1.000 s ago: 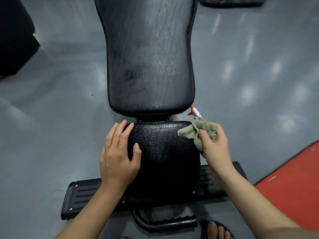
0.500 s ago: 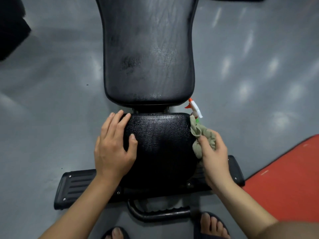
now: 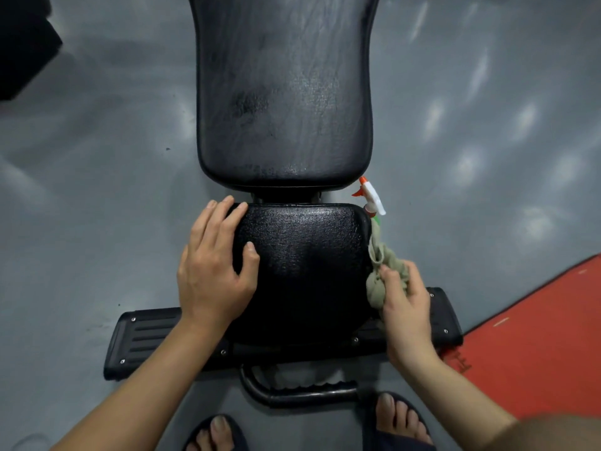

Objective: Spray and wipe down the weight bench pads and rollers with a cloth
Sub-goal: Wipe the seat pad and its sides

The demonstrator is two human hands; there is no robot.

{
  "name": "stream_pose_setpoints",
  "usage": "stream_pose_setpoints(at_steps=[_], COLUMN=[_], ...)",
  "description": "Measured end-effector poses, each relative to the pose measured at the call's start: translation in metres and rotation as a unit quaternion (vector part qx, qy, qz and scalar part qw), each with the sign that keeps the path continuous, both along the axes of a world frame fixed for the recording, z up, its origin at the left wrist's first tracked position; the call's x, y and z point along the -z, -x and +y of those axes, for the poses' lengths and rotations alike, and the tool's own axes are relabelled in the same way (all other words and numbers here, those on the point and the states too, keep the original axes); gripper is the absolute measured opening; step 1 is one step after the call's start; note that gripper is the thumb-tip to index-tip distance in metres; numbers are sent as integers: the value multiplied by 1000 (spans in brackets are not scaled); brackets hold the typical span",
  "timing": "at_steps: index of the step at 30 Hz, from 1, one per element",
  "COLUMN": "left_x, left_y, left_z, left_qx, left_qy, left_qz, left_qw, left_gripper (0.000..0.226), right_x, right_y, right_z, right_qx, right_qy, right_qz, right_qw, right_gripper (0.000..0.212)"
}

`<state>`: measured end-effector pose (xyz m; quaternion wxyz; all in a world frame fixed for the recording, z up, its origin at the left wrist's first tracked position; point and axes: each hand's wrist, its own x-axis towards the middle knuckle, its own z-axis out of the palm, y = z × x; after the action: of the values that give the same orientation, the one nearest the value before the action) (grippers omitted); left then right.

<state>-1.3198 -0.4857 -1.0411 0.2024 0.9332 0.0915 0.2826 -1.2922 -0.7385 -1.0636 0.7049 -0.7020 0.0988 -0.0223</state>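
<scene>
The black weight bench lies straight ahead: a long back pad [image 3: 284,92] and, nearer me, a small seat pad [image 3: 305,255]. My left hand [image 3: 214,271] rests flat on the seat pad's left side, fingers straight. My right hand [image 3: 406,307] grips a bunched olive cloth [image 3: 379,271] against the seat pad's right edge. A spray bottle [image 3: 370,196] with a white and orange head stands on the floor by the pad's far right corner, its body mostly hidden.
The bench's black foot bar [image 3: 146,336] runs crosswise under my arms, with a curved handle [image 3: 292,393] below it. My sandalled feet [image 3: 400,418] stand on the grey floor. A red mat [image 3: 536,336] lies at right; a dark object [image 3: 22,47] sits top left.
My right hand slid the cloth from the seat pad's far right corner back along its right edge toward me. My left hand stayed on the pad. More of the spray bottle shows.
</scene>
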Motion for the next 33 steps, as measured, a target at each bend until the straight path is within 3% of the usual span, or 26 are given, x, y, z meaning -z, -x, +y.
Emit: stream_pose_setpoints(at_steps=[4,9,17,24,29,33], left_x=[0,1,0,1,1,2], left_y=[0,-1,-1,-1,0,-1], left_z=[0,0,0,0,2,2], left_qx=[-1,1,3,4,3,3], left_qy=[0,-3,-1,1,1,6], left_qz=[1,2,1,0,3,0], left_qw=[1000,1000,1000,1000,1000,1000], left_gripper=[56,56,56,55,55,56], right_x=[-12,-33,-8,-51,-36,-10], right_y=[-29,-89,-13,-115,-76,-31], right_z=[12,26,15,39,31,3], right_qx=[26,2,46,-5,25,12], right_qy=[21,-20,7,-33,4,68], right_qz=[-15,-15,-34,-14,-77,-20], right_qw=[999,1000,998,999,997,997], right_gripper=[20,13,16,13,16,27])
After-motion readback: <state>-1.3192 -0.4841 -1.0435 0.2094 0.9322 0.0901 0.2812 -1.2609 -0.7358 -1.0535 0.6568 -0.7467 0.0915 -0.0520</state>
